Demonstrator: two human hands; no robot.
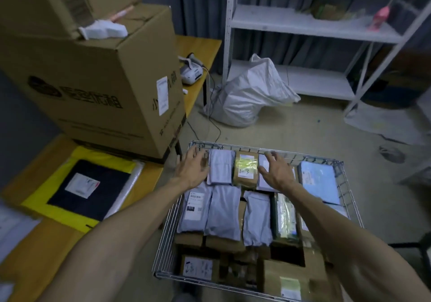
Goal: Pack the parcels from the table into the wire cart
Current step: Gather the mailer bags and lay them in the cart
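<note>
The dim room has a grey-beige floor (303,133), a dark pleated curtain (200,2) along the far wall, and a white metal shelving unit (291,21) before it, with a bulging white sack (249,96) on the floor against its lower shelf.

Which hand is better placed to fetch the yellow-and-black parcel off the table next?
Likely left. The left hand hovers open at the table-side edge of the wire cart, nearest the yellow-and-black parcel; the right hand, mid-cart, must cross the left arm.

Parcel (88,185), box (105,91) on table (44,252)
</note>
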